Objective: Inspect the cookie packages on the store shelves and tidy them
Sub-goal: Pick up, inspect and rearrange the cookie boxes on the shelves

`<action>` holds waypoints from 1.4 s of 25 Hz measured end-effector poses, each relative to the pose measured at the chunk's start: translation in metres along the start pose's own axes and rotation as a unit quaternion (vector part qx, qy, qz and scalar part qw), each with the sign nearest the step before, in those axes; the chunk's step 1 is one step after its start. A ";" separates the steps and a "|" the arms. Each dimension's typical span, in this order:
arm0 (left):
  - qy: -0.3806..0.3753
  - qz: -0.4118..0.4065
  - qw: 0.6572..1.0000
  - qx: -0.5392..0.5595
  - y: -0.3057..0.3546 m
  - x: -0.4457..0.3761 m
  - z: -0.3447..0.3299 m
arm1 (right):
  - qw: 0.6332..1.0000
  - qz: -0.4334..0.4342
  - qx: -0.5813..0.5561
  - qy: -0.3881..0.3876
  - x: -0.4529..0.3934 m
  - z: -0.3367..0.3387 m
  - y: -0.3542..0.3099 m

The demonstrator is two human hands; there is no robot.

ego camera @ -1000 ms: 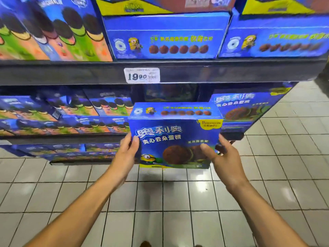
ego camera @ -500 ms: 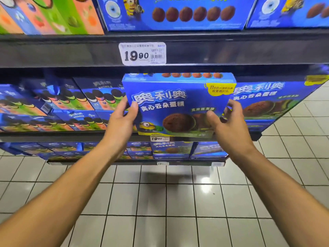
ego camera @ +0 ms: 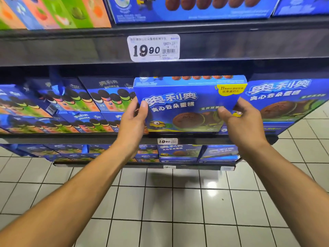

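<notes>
Blue cookie box (ego camera: 187, 104) — white lettering, yellow corner patch, brown cake; white floor tiles (ego camera: 178, 211).

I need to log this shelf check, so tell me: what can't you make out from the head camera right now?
- Fingers of the left hand and right hand: behind the held blue box, so the grip at the back is hidden.
- Whether the box's base rests on the middle shelf: unclear.
- Fine print on the price tag: blurred.
- Top-shelf boxes: cut off by the upper edge.
</notes>
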State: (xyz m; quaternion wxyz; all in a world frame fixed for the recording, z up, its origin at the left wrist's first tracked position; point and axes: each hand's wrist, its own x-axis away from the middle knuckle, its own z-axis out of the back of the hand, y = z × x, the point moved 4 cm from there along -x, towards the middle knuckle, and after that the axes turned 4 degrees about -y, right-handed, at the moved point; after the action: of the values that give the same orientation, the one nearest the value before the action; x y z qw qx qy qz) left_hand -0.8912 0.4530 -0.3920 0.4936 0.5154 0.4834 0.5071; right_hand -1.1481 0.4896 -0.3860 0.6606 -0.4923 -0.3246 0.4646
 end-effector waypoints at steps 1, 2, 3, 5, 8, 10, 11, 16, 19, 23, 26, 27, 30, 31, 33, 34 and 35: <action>0.000 -0.004 1.000 0.001 0.000 -0.001 -0.001 | 1.000 0.001 -0.005 0.009 -0.001 -0.001 0.001; 0.001 -0.007 1.000 0.001 0.000 -0.002 -0.002 | 1.000 0.002 -0.009 0.020 -0.002 -0.002 0.001; 0.004 -0.009 1.000 0.004 0.001 -0.004 -0.004 | 0.999 0.003 -0.014 0.030 -0.002 -0.004 0.002; 0.017 -0.006 0.999 0.030 0.000 -0.008 -0.006 | 0.998 -0.003 -0.035 0.045 -0.002 -0.008 0.003; 0.047 0.002 0.996 0.072 -0.003 -0.011 -0.010 | 0.995 -0.039 -0.074 0.054 -0.002 -0.012 0.009; 0.069 0.005 0.994 0.083 -0.004 -0.010 -0.011 | 0.995 -0.050 -0.080 0.043 -0.002 -0.014 0.012; 0.071 0.007 0.993 0.088 -0.006 -0.009 -0.011 | 0.995 -0.053 -0.079 0.032 -0.002 -0.015 0.013; 0.054 0.004 0.991 0.125 -0.007 -0.006 -0.013 | 0.994 -0.048 -0.097 0.004 -0.003 -0.015 0.019; 0.074 0.014 0.992 0.100 -0.005 -0.006 -0.016 | 0.993 -0.043 -0.111 0.005 -0.005 -0.016 0.021; 0.080 0.022 0.991 0.101 -0.002 -0.006 -0.018 | 0.990 -0.049 -0.135 -0.002 -0.008 -0.019 0.023; 0.076 0.038 0.991 0.100 -0.006 -0.004 -0.016 | 0.989 -0.053 -0.134 -0.015 -0.008 -0.017 0.023; 0.075 0.041 0.992 0.095 -0.006 -0.002 -0.016 | 0.990 -0.054 -0.130 -0.025 -0.007 -0.016 0.023; 0.077 0.055 0.993 0.069 -0.006 0.011 -0.018 | 0.989 -0.088 -0.110 -0.047 0.000 -0.001 0.022; 0.085 0.067 0.992 0.058 -0.006 0.019 -0.018 | 0.989 -0.101 -0.100 -0.043 0.003 0.007 0.022; 0.092 0.082 0.992 0.029 -0.004 0.037 -0.024 | 0.988 -0.110 -0.100 -0.031 0.010 0.028 0.023; 0.082 0.082 0.993 0.016 -0.003 0.047 -0.033 | 0.988 -0.109 -0.106 -0.026 0.012 0.040 0.022; 0.064 0.083 0.994 0.001 -0.002 0.058 -0.046 | 0.988 -0.106 -0.113 -0.022 0.013 0.054 0.021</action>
State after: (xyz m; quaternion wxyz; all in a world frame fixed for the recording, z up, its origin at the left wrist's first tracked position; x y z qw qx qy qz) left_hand -0.9358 0.5116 -0.3912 0.4173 0.5205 0.4697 0.5782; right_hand -1.1979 0.5225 -0.3901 0.6392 -0.5163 -0.4394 0.3629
